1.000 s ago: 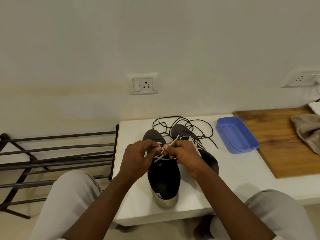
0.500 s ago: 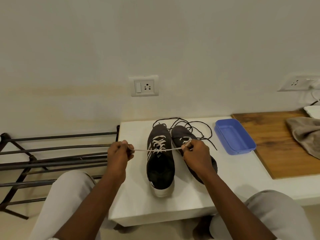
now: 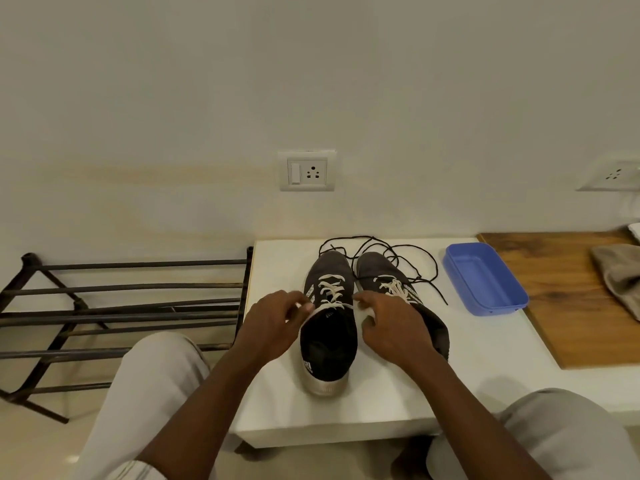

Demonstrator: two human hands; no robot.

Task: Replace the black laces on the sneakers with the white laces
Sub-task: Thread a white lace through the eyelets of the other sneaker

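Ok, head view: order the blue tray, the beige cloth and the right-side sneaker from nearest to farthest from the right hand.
1. The right-side sneaker: right at the right hand, which partly covers it.
2. The blue tray: on the white table, to the hand's right and farther back.
3. The beige cloth: on the wooden board, at the far right edge.

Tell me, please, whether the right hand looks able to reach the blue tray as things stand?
Probably yes: the right hand sits over the right sneaker, and only flat black laces lie between it and the blue tray.
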